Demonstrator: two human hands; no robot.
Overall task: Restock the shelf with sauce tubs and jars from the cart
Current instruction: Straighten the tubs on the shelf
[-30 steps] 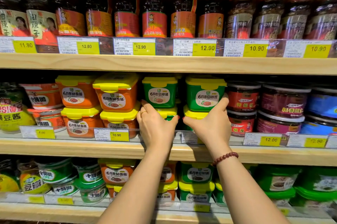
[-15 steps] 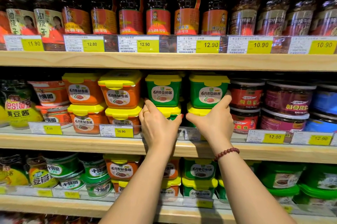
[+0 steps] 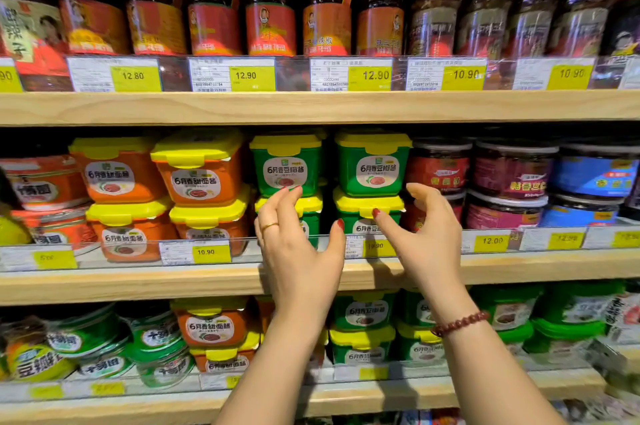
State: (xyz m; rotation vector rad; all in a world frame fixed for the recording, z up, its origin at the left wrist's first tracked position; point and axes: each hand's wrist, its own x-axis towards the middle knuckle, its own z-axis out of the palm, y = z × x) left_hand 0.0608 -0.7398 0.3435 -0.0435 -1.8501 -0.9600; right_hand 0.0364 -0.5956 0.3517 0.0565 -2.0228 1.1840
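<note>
Two stacks of green sauce tubs with yellow lids stand side by side in the middle of the middle shelf [image 3: 138,282]. My left hand [image 3: 298,244] is raised in front of the left stack, fingers fairly straight, with its fingertips at the bottom edge of the upper left tub [image 3: 287,165] and hiding most of the lower left tub [image 3: 310,206]. My right hand [image 3: 426,234] hovers before the right stack, fingers loosely curved and holding nothing. Its index fingertip is at the lid of the lower right tub [image 3: 363,205], below the upper right tub [image 3: 374,165].
Orange tubs [image 3: 197,168] are stacked to the left of the green ones. Round red tubs [image 3: 438,165] and blue tubs [image 3: 595,172] stand to the right. Red-capped jars [image 3: 268,5] fill the upper shelf. More green and orange tubs [image 3: 211,324] sit on the lower shelf. The cart is out of view.
Both hands have drawn back a little from the green stacks they were pressing. The right hand's fingers have come off the upper right tub and now curve in the air.
</note>
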